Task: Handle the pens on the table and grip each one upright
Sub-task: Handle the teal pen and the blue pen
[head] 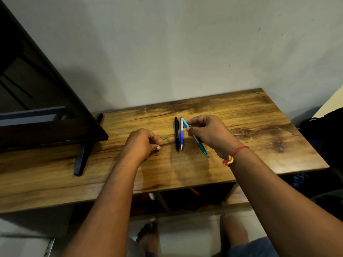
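Note:
On the wooden table (259, 127) a black pen (176, 134) and a blue-and-white pen (181, 133) lie side by side, tips toward me. My right hand (209, 134) pinches a teal pen (199, 143) near its upper end. That pen is tilted, with its tip down near the table. My left hand (141, 143) rests on the table left of the pens with fingers curled round a small dark object (157, 150), most of which is hidden. A small teal piece (165, 138) lies just beyond its fingertips.
A dark monitor (46, 112) on black feet (81, 160) stands at the table's left. A pale wall runs behind the table. A dark bag (326, 130) sits off the right edge. The table's front edge is close to me, with my legs below it.

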